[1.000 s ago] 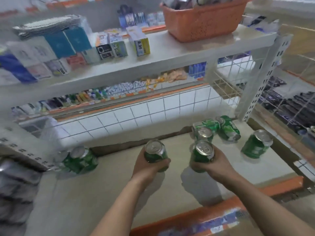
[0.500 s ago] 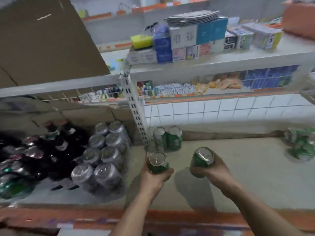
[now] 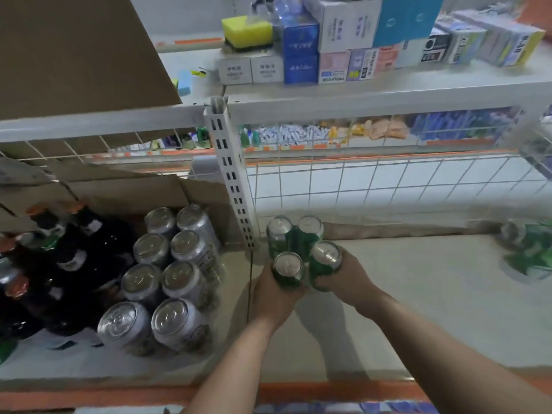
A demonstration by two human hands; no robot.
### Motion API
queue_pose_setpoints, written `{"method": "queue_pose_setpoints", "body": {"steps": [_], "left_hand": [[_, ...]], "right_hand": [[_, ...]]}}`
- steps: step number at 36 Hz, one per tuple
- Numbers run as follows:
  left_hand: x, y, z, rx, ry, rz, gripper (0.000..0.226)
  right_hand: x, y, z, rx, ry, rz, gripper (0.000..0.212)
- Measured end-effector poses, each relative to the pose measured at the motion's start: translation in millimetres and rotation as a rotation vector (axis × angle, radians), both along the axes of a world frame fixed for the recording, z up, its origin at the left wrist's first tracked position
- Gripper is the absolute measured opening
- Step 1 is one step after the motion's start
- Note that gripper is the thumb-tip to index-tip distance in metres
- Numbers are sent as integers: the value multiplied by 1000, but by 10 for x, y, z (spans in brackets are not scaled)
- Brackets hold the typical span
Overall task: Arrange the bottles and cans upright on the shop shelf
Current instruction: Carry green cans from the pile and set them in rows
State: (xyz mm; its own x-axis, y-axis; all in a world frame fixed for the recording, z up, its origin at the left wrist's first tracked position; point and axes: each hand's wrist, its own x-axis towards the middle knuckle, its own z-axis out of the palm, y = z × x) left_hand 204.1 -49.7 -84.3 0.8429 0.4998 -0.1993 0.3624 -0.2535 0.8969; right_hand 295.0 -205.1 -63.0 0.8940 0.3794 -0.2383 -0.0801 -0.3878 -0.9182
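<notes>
The left hand [image 3: 273,297] grasps a green aluminium can [image 3: 288,268], upright, with the fingers curled round its lower body. The right hand [image 3: 346,279] clasps a second green can [image 3: 325,261] the same way, touching the first. Both cans are low over the pale shelf board [image 3: 418,294], just in front of two standing green cans [image 3: 310,233] beside the white slotted post [image 3: 231,174].

Left hand [image 3: 274,297], right hand [image 3: 348,282]: both curled.
</notes>
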Motion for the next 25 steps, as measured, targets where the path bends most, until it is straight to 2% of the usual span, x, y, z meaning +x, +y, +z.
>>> {"method": "queue_pose_setpoints", "body": {"steps": [3, 6, 8, 16, 25], "left_hand": [[104, 32, 17, 53, -21, -2, 55], [160, 38, 25, 56, -58, -8, 44], [196, 56, 32, 56, -68, -26, 46], [277, 92, 57, 37, -120, -39, 49], [285, 97, 42, -9, -170, -46, 57]], "right_hand": [[97, 93, -111, -21, 22, 26, 45], [131, 157, -162, 4, -6, 88, 29], [133, 169, -144, 27, -24, 103, 25], [131, 184, -130, 111, -88, 119, 34], [109, 167, -129, 54, -35, 97, 43]]}}
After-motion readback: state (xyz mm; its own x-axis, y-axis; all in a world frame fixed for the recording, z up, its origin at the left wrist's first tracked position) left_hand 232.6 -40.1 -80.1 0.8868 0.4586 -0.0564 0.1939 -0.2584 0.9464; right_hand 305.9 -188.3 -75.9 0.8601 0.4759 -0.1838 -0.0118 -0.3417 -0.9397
